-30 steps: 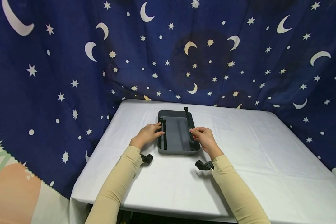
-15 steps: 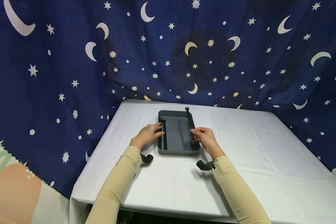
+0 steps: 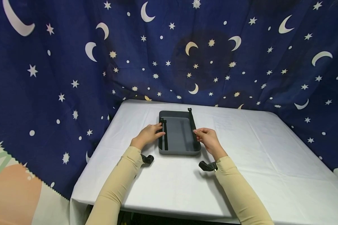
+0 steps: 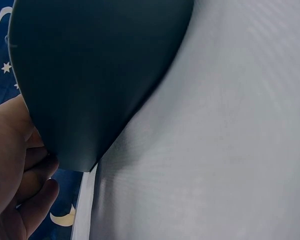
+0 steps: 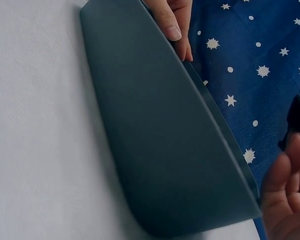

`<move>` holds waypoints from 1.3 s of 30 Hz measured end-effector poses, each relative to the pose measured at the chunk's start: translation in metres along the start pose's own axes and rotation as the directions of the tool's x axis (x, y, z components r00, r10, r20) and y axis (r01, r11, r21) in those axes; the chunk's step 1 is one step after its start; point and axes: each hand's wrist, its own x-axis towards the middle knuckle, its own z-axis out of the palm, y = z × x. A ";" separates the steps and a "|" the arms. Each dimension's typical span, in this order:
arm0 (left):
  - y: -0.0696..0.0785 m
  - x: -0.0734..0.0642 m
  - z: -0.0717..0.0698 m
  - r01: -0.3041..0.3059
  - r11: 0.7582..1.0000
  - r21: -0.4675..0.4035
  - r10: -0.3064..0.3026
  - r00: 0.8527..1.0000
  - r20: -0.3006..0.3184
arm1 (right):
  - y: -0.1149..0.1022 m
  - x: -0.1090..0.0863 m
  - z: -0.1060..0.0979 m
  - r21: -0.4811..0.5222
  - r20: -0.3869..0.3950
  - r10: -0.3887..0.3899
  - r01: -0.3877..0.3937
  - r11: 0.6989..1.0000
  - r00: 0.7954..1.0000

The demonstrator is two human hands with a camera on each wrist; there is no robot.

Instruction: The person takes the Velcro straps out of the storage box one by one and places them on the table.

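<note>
A shallow grey rectangular tray (image 3: 179, 153) sits on the white-covered table. At its left rim my left hand (image 3: 148, 135) holds the tray, thumb over the inner side and fingers by the edge. Between thumb and fingers, my right hand (image 3: 209, 139) pinches a narrow black strap (image 3: 190, 117) with a small buckle-like end. This strap runs along the tray's right side, its tip reaching past the back rim. Another black strap (image 3: 166, 139) lies lengthwise inside the tray, beside my left fingers. The right wrist view shows the tray's outer wall (image 5: 155, 130) and both hands.
White cloth (image 3: 256, 150) covers the table around the tray. A dark blue curtain (image 3: 169, 47) with moons and stars hangs close behind the table's back edge. Black wrist mounts (image 3: 207, 166) stick out near both sleeves.
My right hand has shifted slightly right with the black strap, which now lies closer along the tray's right wall. The left hand has stayed in place.
</note>
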 end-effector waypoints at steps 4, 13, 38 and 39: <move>-0.001 0.000 0.000 0.006 1.000 -0.003 -0.006 1.000 0.007 | 0.000 -0.001 -0.002 -0.001 0.001 0.004 -0.004 1.000 1.000; -0.001 0.000 0.000 0.010 1.000 -0.002 -0.010 1.000 0.011 | 0.002 0.000 -0.005 0.001 -0.002 0.012 -0.012 1.000 1.000; 0.002 -0.002 -0.002 0.026 1.000 0.000 -0.026 0.999 0.023 | 0.003 -0.003 -0.009 0.019 0.005 0.020 -0.020 1.000 1.000; 0.002 -0.002 -0.002 0.027 1.000 -0.002 -0.027 0.999 0.022 | 0.003 -0.003 -0.009 0.022 0.004 0.021 -0.022 1.000 1.000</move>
